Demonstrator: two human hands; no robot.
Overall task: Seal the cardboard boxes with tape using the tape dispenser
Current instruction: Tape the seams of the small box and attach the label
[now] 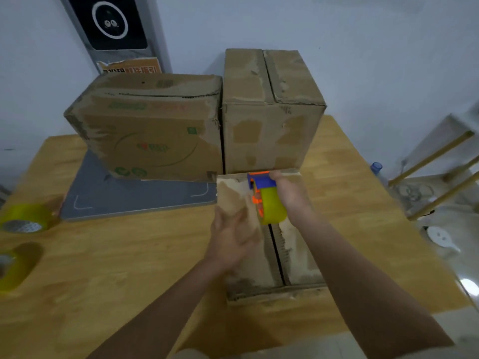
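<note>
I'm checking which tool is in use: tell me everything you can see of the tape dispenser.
The tape dispenser has a blue plastic body, orange parts at its front and side, and a roll of yellowish clear tape. The right hand grips it from the right side. It rests on top of the near cardboard box, over the centre seam near the far edge. The left hand lies flat on the box's left flap beside it.

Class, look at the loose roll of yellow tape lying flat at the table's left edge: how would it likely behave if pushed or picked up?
The yellow tape roll lies flat on its side on the wooden table, so a push would probably slide it rather than roll it. Stood on its edge, its round shape would likely roll. It looks thickly wound, so probably stiff and fairly solid for its size.
</note>
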